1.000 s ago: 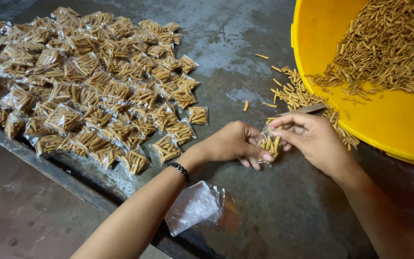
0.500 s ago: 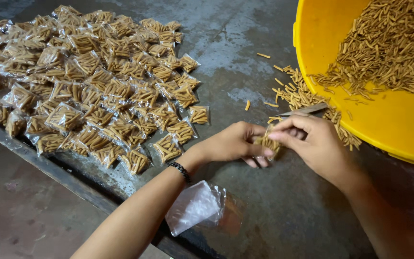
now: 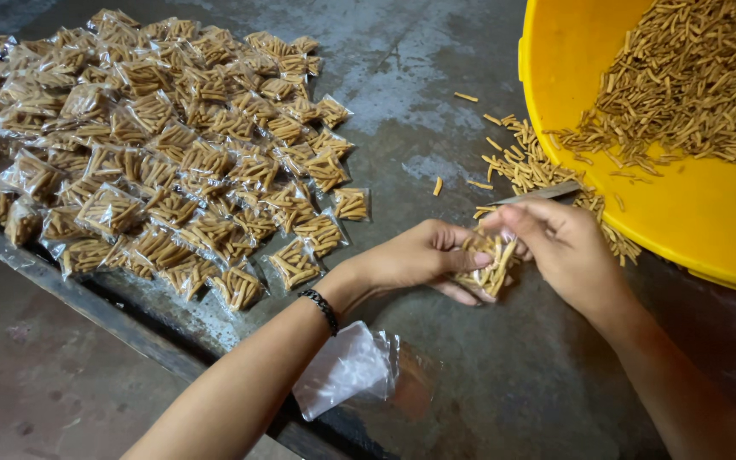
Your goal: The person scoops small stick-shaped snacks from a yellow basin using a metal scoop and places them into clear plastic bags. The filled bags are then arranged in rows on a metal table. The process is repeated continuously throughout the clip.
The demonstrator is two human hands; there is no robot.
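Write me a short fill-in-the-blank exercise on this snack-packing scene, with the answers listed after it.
1. The loose snack sticks lie heaped in a large tub whose colour is ____.
2. The left hand and right hand together hold one small ____ of sticks.
3. The black bracelet is worn on the ____ wrist.
4. The filled packets are piled on the ____ side of the picture.

Answers: yellow; packet; left; left
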